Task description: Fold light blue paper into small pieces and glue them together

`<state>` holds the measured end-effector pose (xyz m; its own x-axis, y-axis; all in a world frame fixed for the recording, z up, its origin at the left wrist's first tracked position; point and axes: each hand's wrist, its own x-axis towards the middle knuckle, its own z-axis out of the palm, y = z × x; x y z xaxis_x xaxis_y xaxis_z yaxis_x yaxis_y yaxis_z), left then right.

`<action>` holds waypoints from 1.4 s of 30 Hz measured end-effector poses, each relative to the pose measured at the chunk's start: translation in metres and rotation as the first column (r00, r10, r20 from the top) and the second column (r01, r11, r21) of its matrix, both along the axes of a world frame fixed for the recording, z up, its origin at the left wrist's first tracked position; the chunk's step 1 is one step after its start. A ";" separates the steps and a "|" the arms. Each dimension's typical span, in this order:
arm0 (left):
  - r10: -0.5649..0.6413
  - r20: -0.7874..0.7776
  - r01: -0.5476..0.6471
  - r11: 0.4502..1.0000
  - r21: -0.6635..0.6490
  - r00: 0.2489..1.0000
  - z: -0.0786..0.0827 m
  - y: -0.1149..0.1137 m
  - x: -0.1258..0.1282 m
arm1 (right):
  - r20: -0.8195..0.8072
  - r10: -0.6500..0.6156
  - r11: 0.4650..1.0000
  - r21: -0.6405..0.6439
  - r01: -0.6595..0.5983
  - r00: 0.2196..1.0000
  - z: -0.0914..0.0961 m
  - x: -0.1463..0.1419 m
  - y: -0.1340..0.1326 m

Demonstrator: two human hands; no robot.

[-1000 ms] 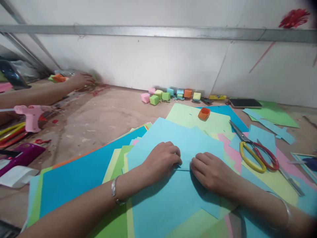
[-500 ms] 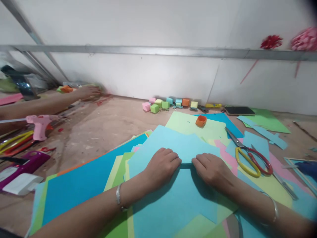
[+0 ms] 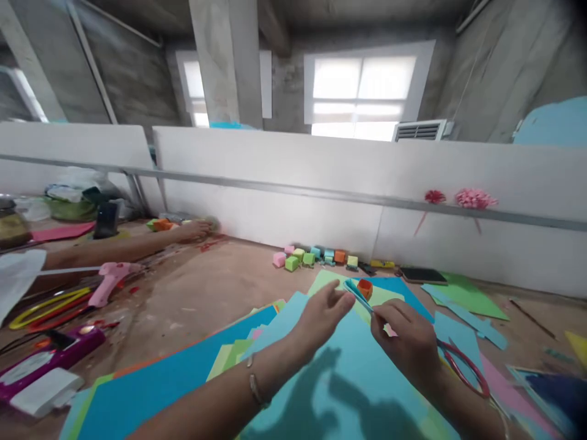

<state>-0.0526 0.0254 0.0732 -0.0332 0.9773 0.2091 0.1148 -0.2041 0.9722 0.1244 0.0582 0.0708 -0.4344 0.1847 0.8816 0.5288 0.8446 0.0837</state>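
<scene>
One view: head cam, on my head, looking forward and down past my fingers. Mount is behind and above them. My left hand (image 3: pixel 323 315) and right hand (image 3: pixel 408 336) sit low, centre to right of frame, fairly close to the lens. Pitch is shallow: beyond my fingertips it takes in the table (image 3: pixel 197 302), then the white partition (image 3: pixel 275 214), then the window (image 3: pixel 360 79) high behind. Field is wide, catching another person's arm (image 3: pixel 132 245) well left of my fingers.
</scene>
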 end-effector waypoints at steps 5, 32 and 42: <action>-0.135 0.404 0.114 0.990 0.077 0.905 0.024 -0.008 0.041 | 0.073 -0.029 0.930 0.368 0.000 0.997 0.017 -0.022 -0.010; -0.562 0.180 0.581 0.810 -0.077 0.807 0.046 -0.014 -0.001 | -0.158 0.279 0.951 -0.088 -0.295 0.947 0.053 0.009 -0.015; -0.347 -0.526 0.445 0.893 0.068 0.777 0.052 -0.023 -0.006 | -0.165 0.374 0.842 -0.352 -0.409 0.913 0.056 0.021 -0.002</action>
